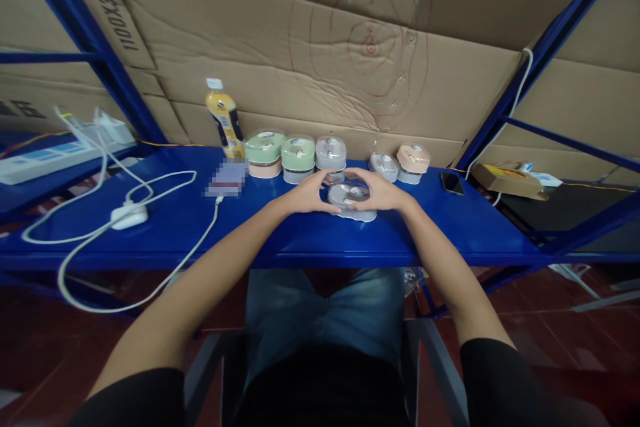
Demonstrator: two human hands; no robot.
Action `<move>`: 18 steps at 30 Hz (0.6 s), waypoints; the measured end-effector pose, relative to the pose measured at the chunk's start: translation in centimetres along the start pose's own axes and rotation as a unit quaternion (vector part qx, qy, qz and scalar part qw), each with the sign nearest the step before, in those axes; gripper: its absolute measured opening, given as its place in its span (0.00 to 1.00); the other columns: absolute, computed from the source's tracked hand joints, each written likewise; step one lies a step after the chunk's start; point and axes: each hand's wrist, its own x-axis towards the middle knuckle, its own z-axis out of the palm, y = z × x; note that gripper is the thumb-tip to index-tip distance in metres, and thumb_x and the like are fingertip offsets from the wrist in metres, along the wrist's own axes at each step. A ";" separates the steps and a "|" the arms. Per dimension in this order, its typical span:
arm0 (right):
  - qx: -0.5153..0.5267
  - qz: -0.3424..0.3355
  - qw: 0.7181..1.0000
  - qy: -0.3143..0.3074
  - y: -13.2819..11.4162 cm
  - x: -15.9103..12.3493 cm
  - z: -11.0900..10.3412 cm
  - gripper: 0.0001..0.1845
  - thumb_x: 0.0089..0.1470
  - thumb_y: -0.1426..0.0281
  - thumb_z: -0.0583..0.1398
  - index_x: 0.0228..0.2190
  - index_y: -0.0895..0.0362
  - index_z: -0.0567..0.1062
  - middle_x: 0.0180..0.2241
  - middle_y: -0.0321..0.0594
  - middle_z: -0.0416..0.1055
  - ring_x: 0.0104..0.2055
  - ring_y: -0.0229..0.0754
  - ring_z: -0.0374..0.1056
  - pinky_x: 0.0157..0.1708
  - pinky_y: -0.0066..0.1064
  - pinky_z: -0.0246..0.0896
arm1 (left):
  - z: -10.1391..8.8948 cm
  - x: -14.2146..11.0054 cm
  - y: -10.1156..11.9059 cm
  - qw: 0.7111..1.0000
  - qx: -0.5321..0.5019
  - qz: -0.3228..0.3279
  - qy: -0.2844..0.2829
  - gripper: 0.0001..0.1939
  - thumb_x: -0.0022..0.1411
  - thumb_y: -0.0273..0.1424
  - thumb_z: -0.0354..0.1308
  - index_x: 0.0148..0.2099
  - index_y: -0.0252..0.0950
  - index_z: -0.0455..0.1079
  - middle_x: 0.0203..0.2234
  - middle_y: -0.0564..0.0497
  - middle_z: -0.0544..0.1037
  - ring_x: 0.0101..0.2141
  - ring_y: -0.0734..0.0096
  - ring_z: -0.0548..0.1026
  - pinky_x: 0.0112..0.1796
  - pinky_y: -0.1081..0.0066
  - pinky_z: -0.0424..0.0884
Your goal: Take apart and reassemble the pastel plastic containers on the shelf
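A small grey lidded container (350, 198) stands on the blue shelf (300, 234) in front of me. My left hand (310, 194) wraps its left side and my right hand (381, 191) wraps its right side, fingers curled over the lid. Behind it runs a row of similar containers: a green one (264, 152), a second green one (298, 157), a grey one (331, 155), a small grey one (383, 166) and a peach one (413, 162).
A yellow bottle (225, 119) stands at the back by cardboard sheets. White charger and cable (129, 215) lie left, a power strip (60, 147) further left. A phone (452, 182) and a box (503, 178) lie right. Blue rack posts flank the shelf.
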 end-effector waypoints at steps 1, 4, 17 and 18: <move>0.007 -0.017 1.000 0.003 0.0 0.0 0.1 0.56 0.47 0.50 0.77 0.72 0.52 0.68 0.69 0.52 0.72 0.69 0.64 0.71 0.70 0.57 0.66 | 0.0 -0.1 0.1 1.000 -0.008 0.007 -0.011 0.60 0.45 0.50 0.83 0.74 0.39 0.63 0.62 0.34 0.78 0.61 0.37 0.78 0.60 0.40 0.75; -0.006 -0.031 0.999 -0.002 -0.1 0.2 0.8 0.56 0.44 0.48 0.79 0.70 0.50 0.72 0.65 0.50 0.76 0.67 0.64 0.72 0.69 0.59 0.66 | 0.3 -0.3 0.3 0.998 -0.028 0.023 -0.043 0.63 0.45 0.48 0.84 0.77 0.40 0.58 0.68 0.32 0.74 0.66 0.34 0.75 0.65 0.36 0.71; 0.040 0.092 0.995 0.031 3.9 -1.9 -2.8 0.38 0.54 0.52 0.71 0.62 0.54 0.77 0.53 0.48 0.81 0.54 0.56 0.78 0.57 0.51 0.73 | 0.7 -0.4 1.1 0.995 0.070 0.026 -0.073 0.38 0.56 0.48 0.76 0.66 0.42 0.78 0.61 0.39 0.76 0.62 0.39 0.77 0.66 0.41 0.69; 0.034 0.113 0.993 0.024 4.4 -2.2 -3.2 0.38 0.54 0.51 0.71 0.62 0.54 0.77 0.52 0.48 0.81 0.53 0.56 0.78 0.57 0.51 0.73 | 0.6 -0.5 1.2 0.993 0.080 0.020 -0.083 0.32 0.58 0.48 0.75 0.62 0.43 0.82 0.59 0.40 0.76 0.60 0.41 0.78 0.65 0.42 0.70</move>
